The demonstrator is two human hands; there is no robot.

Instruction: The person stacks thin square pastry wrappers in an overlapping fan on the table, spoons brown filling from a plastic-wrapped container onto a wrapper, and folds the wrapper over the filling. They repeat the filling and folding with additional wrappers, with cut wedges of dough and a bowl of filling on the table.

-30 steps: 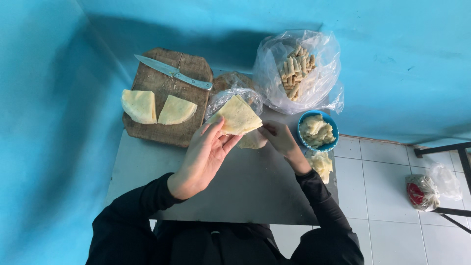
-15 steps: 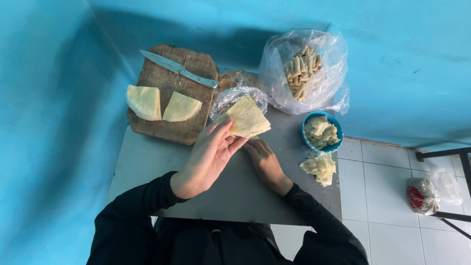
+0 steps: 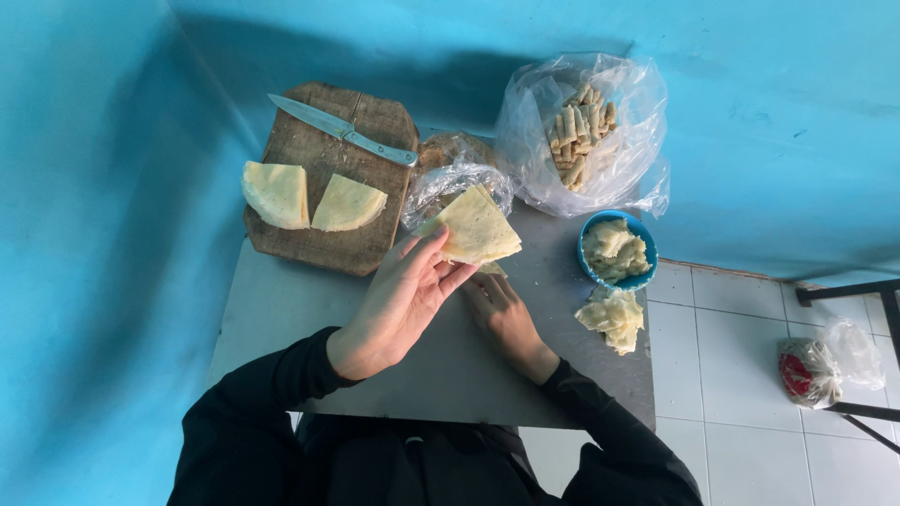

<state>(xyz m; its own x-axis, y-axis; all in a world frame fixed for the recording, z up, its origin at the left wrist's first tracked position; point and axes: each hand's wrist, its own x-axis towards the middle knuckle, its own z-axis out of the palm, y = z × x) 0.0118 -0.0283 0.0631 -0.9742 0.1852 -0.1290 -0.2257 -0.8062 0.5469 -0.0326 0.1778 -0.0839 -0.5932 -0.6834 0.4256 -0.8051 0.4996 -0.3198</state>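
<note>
Above the counter (image 3: 281, 309), a folded wrapper (image 3: 473, 228) is pinched in the left hand's (image 3: 403, 300) grip. Beneath it, the right hand (image 3: 502, 309) is laid flat, fingers apart, holding nothing.

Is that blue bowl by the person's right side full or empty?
Full: the blue bowl is heaped with pale yellow filling up to its rim.

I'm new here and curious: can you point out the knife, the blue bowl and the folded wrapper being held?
knife (image 3: 319, 120): head view, on the blade.
blue bowl (image 3: 647, 245): head view, on its right rim.
folded wrapper (image 3: 475, 228): head view, middle of the sheet.
</note>
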